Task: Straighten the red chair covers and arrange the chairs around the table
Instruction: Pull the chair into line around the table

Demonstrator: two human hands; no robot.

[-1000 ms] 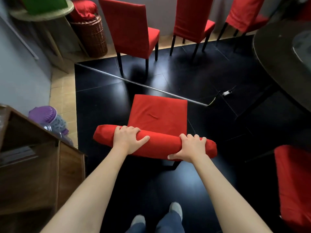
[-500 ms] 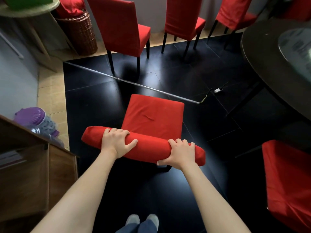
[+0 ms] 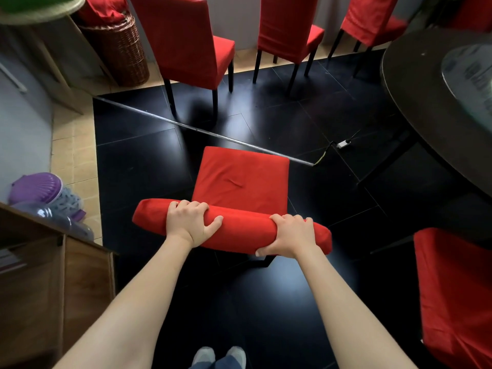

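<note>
A red-covered chair (image 3: 241, 179) stands right in front of me on the black floor, its seat pointing away. My left hand (image 3: 190, 222) and my right hand (image 3: 291, 235) both grip the top of its backrest, thumbs on the near side. The dark round table (image 3: 415, 83) fills the upper right. Three more red-covered chairs stand along the far wall: one at centre left (image 3: 181, 41), one at centre (image 3: 285, 27), one further right (image 3: 370, 20). Another red chair (image 3: 455, 294) is cut off at the lower right.
A wooden cabinet (image 3: 53, 283) stands close on my left, with a purple plastic item (image 3: 37, 187) behind it. A wicker basket (image 3: 119, 51) with red cloth sits at the far left. A thin rod (image 3: 207, 133) and a white plug (image 3: 343, 143) lie on the floor.
The view swung a little left and back while my body shifted. Both hands kept the same grip on the backrest; I cannot tell whether the chair itself moved across the floor.
</note>
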